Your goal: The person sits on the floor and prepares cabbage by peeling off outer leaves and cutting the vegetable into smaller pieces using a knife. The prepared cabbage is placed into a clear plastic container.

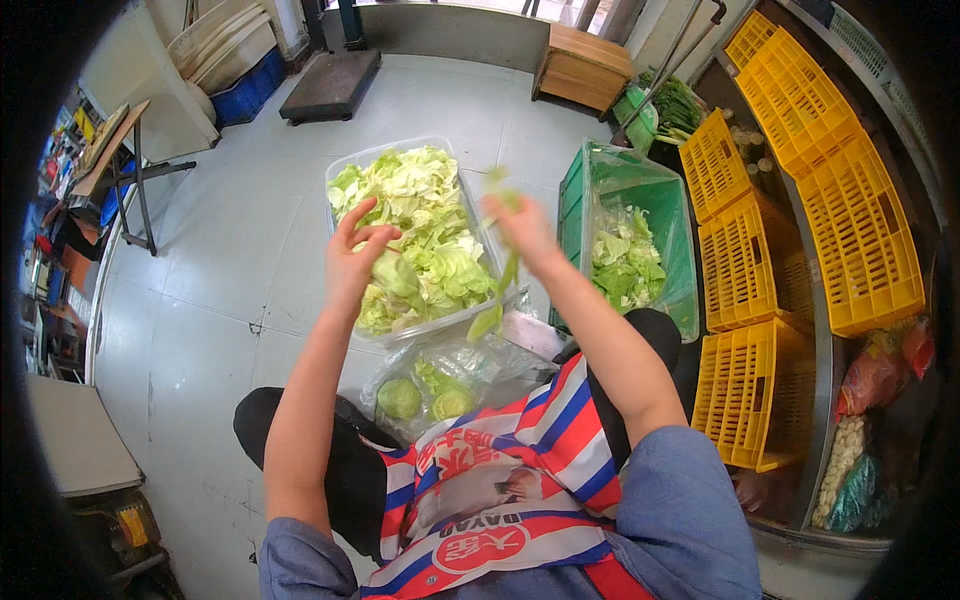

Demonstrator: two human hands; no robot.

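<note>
My left hand is over the left side of a clear plastic tub, its index finger raised and thumb apart. A blurred pale cabbage leaf lies against or just beneath its palm; whether the fingers grip it cannot be told. Torn cabbage leaves are heaped in the tub. Above the tub's right rim, my right hand grips a blurred green leaf piece that hangs down in a strip. Between my knees, a clear plastic bag lies with two round cabbages and a loose leaf.
A green crate lined with plastic, holding leaves, stands right of the tub. Yellow crates line the right side beside a shelf. Farther off are a platform scale, a wooden box and a folding table.
</note>
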